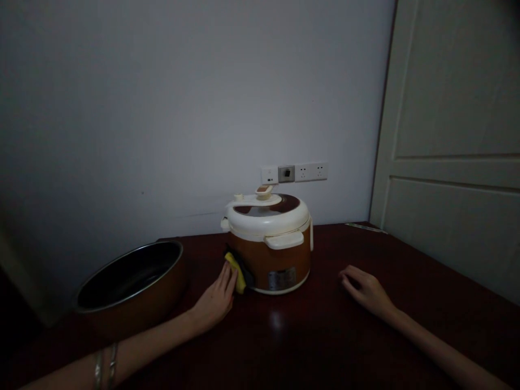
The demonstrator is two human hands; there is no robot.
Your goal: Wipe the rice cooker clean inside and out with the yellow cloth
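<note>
An electric pressure cooker (290,260) with a brown body and a cream lid stands upright on the dark red table (317,346). My left hand (217,295) presses a yellow and dark cloth (236,272) against the cooker's lower left side, fingers closed over it. To the cooker's right, apart from it, my right hand (368,290) rests on the table. Its fingers are loosely curled together towards the thumb, with nothing seen in them.
Left of my left hand sits a wide brown pan (162,295) with a dark inside, near my forearm. Wall sockets (311,171) are behind the cooker. A flat strip (365,227) lies at the table's back right edge, beside a pale panelled door (455,130).
</note>
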